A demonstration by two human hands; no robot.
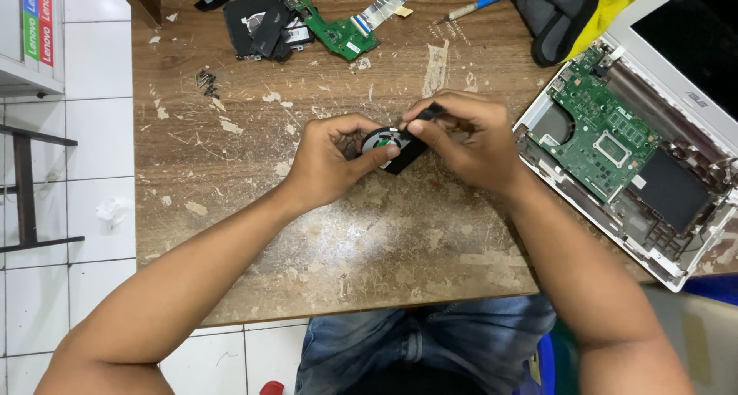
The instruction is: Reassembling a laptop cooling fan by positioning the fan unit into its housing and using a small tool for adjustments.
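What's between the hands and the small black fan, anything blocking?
Nothing visible. The left hand and right hand both grip the small black fan directly, above a bare patch of the worn wooden table. The opened laptop lies apart, to the right.

At the centre of the frame a laptop cooling fan [390, 145] sits between the left hand [332, 158] and the right hand [467, 137], above the wooden table [231, 172]. An opened laptop [630, 145] lies at the right edge. A detached circuit board [327, 22] lies at top centre, a screwdriver [478, 5] right of it, and a pile of screws [206, 81] at upper left.
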